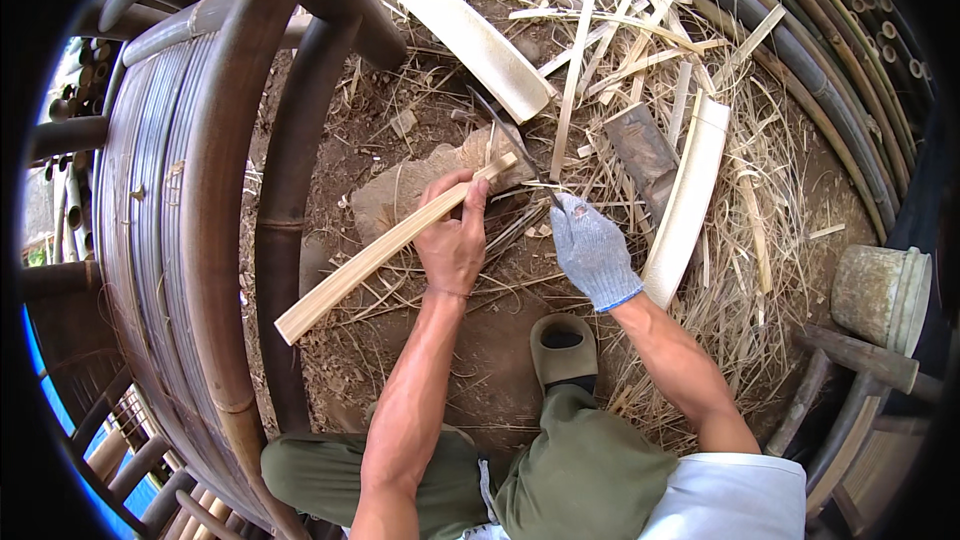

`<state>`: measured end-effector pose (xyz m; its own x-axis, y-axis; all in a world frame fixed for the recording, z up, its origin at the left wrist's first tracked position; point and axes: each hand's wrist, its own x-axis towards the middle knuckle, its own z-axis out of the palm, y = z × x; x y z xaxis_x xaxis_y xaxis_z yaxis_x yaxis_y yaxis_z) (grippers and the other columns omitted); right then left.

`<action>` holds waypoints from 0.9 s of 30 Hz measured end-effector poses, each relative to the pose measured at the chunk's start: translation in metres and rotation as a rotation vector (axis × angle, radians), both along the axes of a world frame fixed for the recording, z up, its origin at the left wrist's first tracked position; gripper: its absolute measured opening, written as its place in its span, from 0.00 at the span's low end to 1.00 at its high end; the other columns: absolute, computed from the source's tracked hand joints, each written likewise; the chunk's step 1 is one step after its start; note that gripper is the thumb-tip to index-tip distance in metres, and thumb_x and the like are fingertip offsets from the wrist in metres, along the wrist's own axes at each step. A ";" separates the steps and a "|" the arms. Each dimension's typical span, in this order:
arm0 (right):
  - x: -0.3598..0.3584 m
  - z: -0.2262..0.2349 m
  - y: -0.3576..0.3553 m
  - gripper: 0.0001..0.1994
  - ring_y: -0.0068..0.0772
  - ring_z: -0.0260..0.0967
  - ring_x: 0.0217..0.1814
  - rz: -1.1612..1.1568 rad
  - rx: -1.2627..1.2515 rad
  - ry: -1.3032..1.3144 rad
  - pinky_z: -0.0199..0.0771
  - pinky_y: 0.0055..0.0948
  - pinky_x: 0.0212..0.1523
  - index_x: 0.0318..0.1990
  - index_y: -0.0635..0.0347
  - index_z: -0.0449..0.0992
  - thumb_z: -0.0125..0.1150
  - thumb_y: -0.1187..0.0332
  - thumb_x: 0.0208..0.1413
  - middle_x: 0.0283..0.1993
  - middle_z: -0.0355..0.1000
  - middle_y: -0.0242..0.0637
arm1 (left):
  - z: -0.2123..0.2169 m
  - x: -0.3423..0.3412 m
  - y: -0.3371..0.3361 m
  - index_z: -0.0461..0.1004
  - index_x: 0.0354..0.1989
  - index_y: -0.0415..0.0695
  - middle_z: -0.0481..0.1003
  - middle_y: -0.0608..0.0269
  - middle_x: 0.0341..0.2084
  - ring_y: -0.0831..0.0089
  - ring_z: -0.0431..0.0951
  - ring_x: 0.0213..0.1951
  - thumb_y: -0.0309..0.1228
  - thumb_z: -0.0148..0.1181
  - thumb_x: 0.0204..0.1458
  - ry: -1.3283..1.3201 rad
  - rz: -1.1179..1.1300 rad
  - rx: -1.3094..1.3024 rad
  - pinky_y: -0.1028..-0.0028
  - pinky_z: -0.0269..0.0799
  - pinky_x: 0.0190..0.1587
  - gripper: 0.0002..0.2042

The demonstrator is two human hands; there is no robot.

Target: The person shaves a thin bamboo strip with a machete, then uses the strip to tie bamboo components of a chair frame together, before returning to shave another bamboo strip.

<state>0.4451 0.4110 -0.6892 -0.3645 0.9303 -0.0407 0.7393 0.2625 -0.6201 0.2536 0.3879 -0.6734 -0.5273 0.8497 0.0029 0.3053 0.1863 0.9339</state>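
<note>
Foreground, lower frame: olive-trousered knees, sandal (pixel 563 345) on the earth.
Centre: bare left hand (pixel 453 240), fingers wrapped round a pale split bamboo strip (pixel 385 252) that slants from lower left to centre, its upper end on a stone block (pixel 420 190).
Centre right: gloved right hand (pixel 592 252), fingers clenched on a dark knife (pixel 510 138) whose blade meets the strip's upper end.
Beyond: half-round bamboo pieces (pixel 690 195), slivers (pixel 620 40).
Left: bamboo chair frame (pixel 210 210).

bare left hand (pixel 453 240) and gloved right hand (pixel 592 252), fingers curled shut
</note>
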 end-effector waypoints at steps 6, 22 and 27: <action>-0.006 -0.010 0.014 0.13 0.53 0.78 0.36 0.081 -0.088 -0.164 0.80 0.44 0.34 0.49 0.62 0.77 0.51 0.63 0.67 0.38 0.78 0.52 | 0.009 0.004 0.002 0.78 0.45 0.39 0.78 0.56 0.35 0.65 0.79 0.36 0.30 0.64 0.60 0.161 -0.081 0.065 0.67 0.75 0.40 0.09; -0.028 0.019 0.015 0.11 0.54 0.78 0.36 -0.008 0.066 0.353 0.79 0.39 0.34 0.38 0.66 0.75 0.54 0.66 0.67 0.34 0.77 0.52 | 0.006 0.003 -0.001 0.78 0.45 0.39 0.78 0.55 0.36 0.66 0.78 0.36 0.32 0.64 0.61 0.200 -0.068 0.074 0.69 0.75 0.39 0.10; -0.018 -0.017 0.030 0.15 0.56 0.79 0.37 0.083 -0.258 -0.251 0.80 0.48 0.35 0.38 0.63 0.76 0.47 0.62 0.68 0.38 0.77 0.57 | 0.008 0.013 0.003 0.80 0.44 0.39 0.79 0.58 0.38 0.72 0.78 0.40 0.30 0.65 0.60 0.157 -0.078 0.070 0.72 0.74 0.42 0.09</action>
<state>0.4275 0.4410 -0.7057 -0.3868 0.8457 -0.3677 0.8595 0.1862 -0.4760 0.2669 0.3908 -0.6656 -0.4480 0.8829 0.1408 0.4595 0.0923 0.8833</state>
